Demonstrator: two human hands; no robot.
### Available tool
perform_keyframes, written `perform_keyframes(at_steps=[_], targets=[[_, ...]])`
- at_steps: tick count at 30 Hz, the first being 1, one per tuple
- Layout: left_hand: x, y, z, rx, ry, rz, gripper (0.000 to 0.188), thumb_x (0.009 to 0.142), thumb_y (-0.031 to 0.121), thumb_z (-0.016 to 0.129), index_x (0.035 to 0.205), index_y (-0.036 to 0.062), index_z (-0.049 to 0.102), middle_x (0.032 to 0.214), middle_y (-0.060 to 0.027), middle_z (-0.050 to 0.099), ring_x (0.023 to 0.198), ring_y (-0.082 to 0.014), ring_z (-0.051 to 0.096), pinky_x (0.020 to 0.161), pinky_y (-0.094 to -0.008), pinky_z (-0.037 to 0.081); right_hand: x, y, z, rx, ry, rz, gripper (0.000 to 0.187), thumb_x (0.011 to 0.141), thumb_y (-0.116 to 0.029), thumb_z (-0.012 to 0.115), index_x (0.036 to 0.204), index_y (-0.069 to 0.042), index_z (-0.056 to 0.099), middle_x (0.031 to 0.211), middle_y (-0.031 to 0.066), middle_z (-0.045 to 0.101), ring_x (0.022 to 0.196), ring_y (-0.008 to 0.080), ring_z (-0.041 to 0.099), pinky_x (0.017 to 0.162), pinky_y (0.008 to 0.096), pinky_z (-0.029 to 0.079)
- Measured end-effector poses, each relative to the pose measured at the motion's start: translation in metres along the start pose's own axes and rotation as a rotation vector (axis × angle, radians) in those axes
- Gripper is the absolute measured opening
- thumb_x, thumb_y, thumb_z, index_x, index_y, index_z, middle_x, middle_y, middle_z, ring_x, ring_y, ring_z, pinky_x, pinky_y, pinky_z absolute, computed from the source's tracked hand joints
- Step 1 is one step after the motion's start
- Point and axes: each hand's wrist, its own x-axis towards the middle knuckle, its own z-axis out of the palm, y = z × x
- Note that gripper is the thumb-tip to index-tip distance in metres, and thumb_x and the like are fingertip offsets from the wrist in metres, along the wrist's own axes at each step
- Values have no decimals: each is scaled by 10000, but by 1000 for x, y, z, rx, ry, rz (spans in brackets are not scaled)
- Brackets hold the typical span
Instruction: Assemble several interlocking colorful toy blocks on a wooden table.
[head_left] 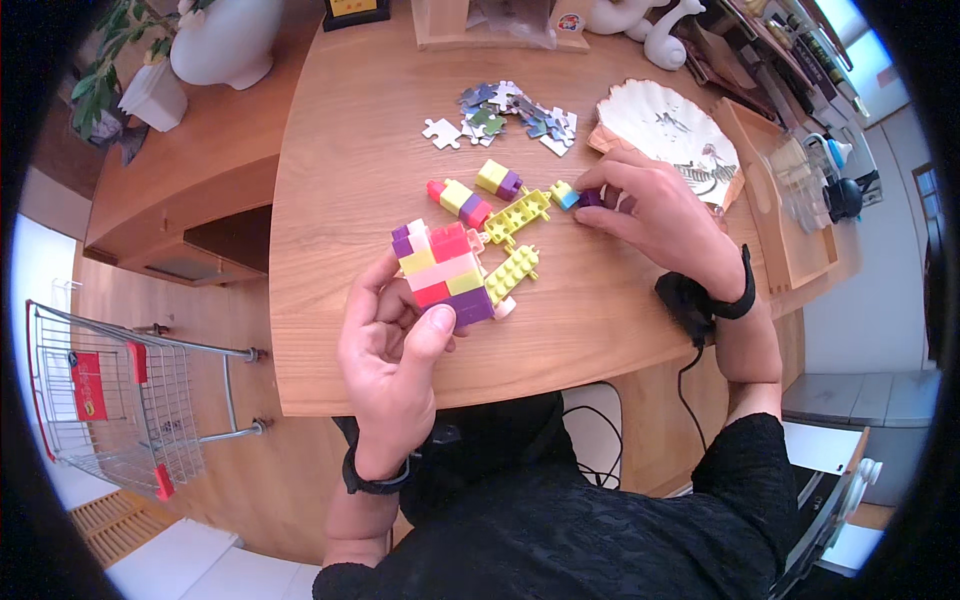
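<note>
My left hand (392,335) is closed around a built block of toy bricks (440,268), stacked in purple, yellow, pink and red, raised over the table's near part. To the right, my right hand (650,200) pinches a small dark purple brick (590,198) at the tabletop. Beside that brick sits a small yellow and blue brick piece (564,194). Between the hands lie a yellow-green wheeled base (520,215) and a second yellow-green studded piece (513,272). Farther back are a yellow and purple brick pair (499,179) and a red, yellow and purple row (460,202).
A heap of jigsaw pieces (510,110) lies at the back of the wooden table (340,200). A shell-shaped plate (665,130) and a wooden tray (785,215) stand at the right. A black device with a cable (684,305) is by my right wrist. A wire cart (140,390) stands left.
</note>
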Motion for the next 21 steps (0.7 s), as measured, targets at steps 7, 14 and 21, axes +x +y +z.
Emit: perform_keyframes(at_steps=[7,14,21], targets=[[-1,10,1,-78,-42,-46,467,892,70,586,1313,-52,424,1083,-135,625,954,-150,614,810,-263,494,-4,-3,0,975,-2,214,283,802,-19,754,1043,44,621,1066,111,659,961,135,647,879,276,535],[-5,-1,-3,14,-132,38,414,884,32,581,1274,-52,469,1116,-115,592,988,-155,600,885,-292,478,-10,-14,4,1242,-66,144,345,787,-33,776,1072,30,591,1117,184,654,1007,197,662,904,310,542],[-4,-2,-2,68,-173,113,398,880,-27,621,1261,-22,508,1097,-93,582,953,-127,599,817,-252,495,-18,-25,-3,1097,33,92,359,859,-77,712,1150,73,567,1111,227,653,961,211,685,720,245,577]])
